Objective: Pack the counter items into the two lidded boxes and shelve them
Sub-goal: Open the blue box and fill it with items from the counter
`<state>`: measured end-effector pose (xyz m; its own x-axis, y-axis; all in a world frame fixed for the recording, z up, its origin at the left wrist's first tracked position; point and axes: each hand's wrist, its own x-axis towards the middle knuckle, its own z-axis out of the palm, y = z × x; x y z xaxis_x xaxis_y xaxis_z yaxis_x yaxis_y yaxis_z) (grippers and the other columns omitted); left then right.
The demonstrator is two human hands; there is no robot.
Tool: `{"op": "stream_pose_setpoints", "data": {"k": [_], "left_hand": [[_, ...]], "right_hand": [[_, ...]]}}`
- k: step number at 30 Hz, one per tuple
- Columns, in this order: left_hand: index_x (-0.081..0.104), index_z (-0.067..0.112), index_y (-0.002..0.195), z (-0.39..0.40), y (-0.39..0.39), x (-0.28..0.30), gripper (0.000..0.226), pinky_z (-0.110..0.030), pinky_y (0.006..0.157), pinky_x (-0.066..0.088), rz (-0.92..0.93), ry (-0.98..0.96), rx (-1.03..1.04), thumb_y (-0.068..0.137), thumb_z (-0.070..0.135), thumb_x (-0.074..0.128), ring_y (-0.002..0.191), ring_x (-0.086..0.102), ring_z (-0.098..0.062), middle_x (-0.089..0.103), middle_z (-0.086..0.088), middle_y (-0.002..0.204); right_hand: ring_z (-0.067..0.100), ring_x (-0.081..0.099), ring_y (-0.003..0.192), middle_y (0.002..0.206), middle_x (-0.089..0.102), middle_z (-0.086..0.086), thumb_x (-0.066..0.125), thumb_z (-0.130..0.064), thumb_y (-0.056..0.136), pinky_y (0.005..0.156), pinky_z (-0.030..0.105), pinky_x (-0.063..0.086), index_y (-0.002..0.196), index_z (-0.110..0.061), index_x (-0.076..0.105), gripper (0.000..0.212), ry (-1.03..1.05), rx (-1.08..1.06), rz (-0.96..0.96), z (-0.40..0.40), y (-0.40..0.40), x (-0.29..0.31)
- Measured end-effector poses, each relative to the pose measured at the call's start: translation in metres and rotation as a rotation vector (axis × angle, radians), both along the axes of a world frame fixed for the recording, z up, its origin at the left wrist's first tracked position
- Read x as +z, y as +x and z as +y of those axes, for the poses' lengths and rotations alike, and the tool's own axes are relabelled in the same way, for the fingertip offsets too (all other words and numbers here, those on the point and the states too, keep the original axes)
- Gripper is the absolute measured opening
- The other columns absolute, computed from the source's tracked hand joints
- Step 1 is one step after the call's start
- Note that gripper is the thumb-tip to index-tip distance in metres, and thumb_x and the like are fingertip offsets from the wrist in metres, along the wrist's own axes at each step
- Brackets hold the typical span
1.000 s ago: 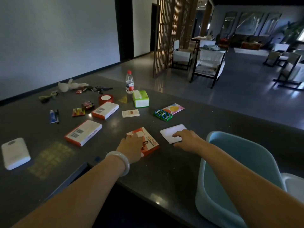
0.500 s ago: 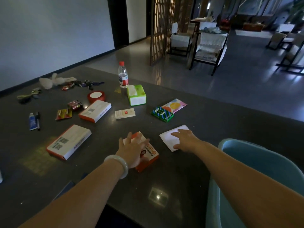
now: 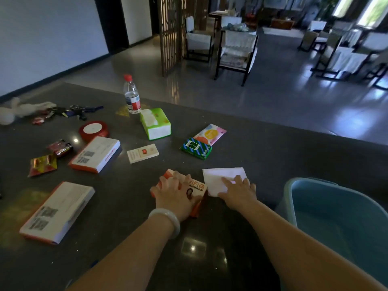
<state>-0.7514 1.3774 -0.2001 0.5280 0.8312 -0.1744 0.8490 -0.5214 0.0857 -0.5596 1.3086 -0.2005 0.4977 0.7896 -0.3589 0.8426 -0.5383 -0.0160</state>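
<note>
My left hand (image 3: 175,195) lies on top of a small orange and white WiFi box (image 3: 197,189) on the dark counter (image 3: 126,206), fingers curled over its far edge. My right hand (image 3: 239,192) rests flat on a white folded paper (image 3: 222,177) just right of that box. A light blue plastic box (image 3: 336,223) with no lid on it stands at the right, beside my right forearm. Two larger white and orange flat boxes (image 3: 95,154) (image 3: 57,211) lie to the left.
Across the counter lie a water bottle (image 3: 131,95), a green tissue pack (image 3: 156,123), a green packet (image 3: 196,148), a colourful pouch (image 3: 211,133), a small card box (image 3: 142,153), a red tape roll (image 3: 94,130), snack packets (image 3: 43,164) and keys (image 3: 79,110). Chairs stand beyond.
The camera has moved closer and tilted down. My left hand has settled its fingers over the WiFi box; my right hand has slid further onto the white paper.
</note>
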Motion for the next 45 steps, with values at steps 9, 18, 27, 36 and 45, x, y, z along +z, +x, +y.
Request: {"op": "stream_pose_setpoints", "data": {"k": [9,18,27,36,45], "left_hand": [[0.013,0.037,0.151,0.032,-0.002,0.002,0.081,-0.056,0.109,0.026,-0.105,-0.146,-0.11,0.084,0.069,0.047,0.141,0.008,-0.037,0.004,-0.002,0.159],[0.015,0.021,0.152,0.045,-0.013,0.01,0.107,-0.048,0.113,0.023,-0.26,-0.386,0.041,0.071,0.06,0.073,0.139,0.013,-0.03,0.01,-0.002,0.154],[0.023,0.021,0.145,0.044,-0.007,0.012,0.109,-0.046,0.108,0.034,-0.347,-0.463,0.289,0.06,0.052,0.084,0.132,0.028,-0.03,0.026,-0.009,0.142],[0.019,0.026,0.143,0.031,0.0,0.019,0.107,-0.049,0.108,0.036,-0.413,-0.527,0.292,0.062,0.046,0.086,0.129,0.036,-0.031,0.034,-0.011,0.139],[0.038,0.016,0.137,0.031,-0.011,0.014,0.088,-0.045,0.1,0.046,-0.553,-0.675,0.372,0.066,0.038,0.085,0.119,0.051,-0.025,0.048,-0.008,0.134]], "right_hand": [[0.032,0.019,0.144,0.159,0.017,0.005,0.057,-0.027,0.095,0.111,0.043,0.032,0.15,-0.034,0.025,0.064,0.19,-0.056,0.105,0.031,0.015,0.009],[0.027,0.041,0.127,0.144,0.034,0.005,0.075,-0.034,0.081,0.085,0.028,0.047,0.143,-0.029,0.039,0.072,0.168,-0.16,0.204,0.042,0.039,0.014],[0.022,0.048,0.118,0.124,0.058,-0.001,0.072,-0.029,0.084,0.11,0.048,0.025,0.109,-0.037,0.06,0.028,0.203,-0.21,0.169,0.022,0.05,0.019],[0.021,0.056,0.104,0.109,0.061,-0.001,0.067,-0.017,0.087,0.103,0.049,0.04,0.096,-0.032,0.061,0.018,0.279,-0.327,0.281,0.007,0.033,0.027],[0.026,0.056,0.108,0.112,0.061,0.004,0.066,-0.015,0.089,0.102,0.052,0.041,0.107,-0.024,0.064,0.02,0.315,-0.4,0.337,-0.003,0.018,0.039]]}}
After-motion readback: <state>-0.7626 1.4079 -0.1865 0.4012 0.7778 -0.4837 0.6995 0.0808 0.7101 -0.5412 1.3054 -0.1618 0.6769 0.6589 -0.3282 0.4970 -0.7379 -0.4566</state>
